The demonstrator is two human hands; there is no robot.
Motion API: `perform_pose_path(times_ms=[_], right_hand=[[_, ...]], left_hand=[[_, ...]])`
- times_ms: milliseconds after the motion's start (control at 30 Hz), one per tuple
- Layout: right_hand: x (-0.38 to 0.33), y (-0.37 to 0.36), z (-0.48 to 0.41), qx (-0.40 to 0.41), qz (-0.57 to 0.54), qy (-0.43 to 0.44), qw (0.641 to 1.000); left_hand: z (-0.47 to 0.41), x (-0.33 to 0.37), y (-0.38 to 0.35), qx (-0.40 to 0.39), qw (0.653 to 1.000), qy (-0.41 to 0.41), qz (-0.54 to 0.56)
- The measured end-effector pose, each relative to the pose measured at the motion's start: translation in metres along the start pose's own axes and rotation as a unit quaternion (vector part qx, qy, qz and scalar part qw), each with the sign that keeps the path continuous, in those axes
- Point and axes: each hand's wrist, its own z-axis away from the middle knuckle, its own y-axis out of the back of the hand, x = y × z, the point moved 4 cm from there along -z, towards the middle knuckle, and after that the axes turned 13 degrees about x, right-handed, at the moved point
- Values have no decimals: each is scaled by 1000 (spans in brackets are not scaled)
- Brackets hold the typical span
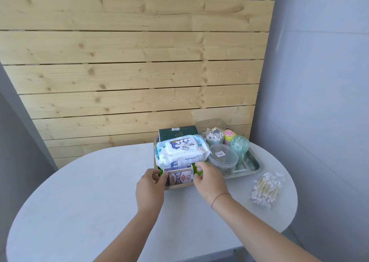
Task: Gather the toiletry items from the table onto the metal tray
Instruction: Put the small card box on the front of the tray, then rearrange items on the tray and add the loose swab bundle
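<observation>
Pine boards back the round white counter (99, 191), whose near and left parts lie bare; the tray (253, 168) sits at the far right, crowded, its left rim hidden by a wipes pack (181, 152); at its near edge the left hand (148, 189) and right hand (209, 179) pinch a printed box (179, 177) by its ends; something green behind it is mostly covered; a swab bag (266, 187) lies on the counter near the right edge, apart from the tray.
</observation>
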Motion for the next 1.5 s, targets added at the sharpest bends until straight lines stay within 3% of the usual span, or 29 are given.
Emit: perform_pose_path(times_ms=[167, 300, 367, 500, 700, 900, 1100, 1233, 1367, 1500], right_hand=[[35, 75, -16, 95, 6, 67, 993], [96, 124, -36, 75, 168, 29, 983], [131, 137, -40, 27, 241, -45, 969], [165, 132, -30, -42, 223, -150, 962], [171, 125, -15, -75, 155, -181, 968], [163, 110, -3, -71, 98, -229, 966], [145, 91, 10, -67, -54, -266, 960], [124, 81, 16, -106, -79, -245, 960], [112, 73, 12, -152, -10, -194, 969], [105, 97, -26, -44, 121, -116, 985]], left_hand=[[17, 15, 6, 65, 993, -97, 25], [62, 37, -21, -25, 980, -186, 66], [87, 45, -49, -106, 979, -164, 61], [104, 54, -91, -182, 981, -68, 20], [108, 62, -106, -181, 982, -9, 50], [135, 59, -113, -303, 952, -16, 35], [133, 56, -107, -265, 962, -61, -11], [124, 50, -95, -253, 958, -103, -81], [107, 42, -71, -227, 946, -147, -179], [93, 47, -56, -175, 951, -177, -183]])
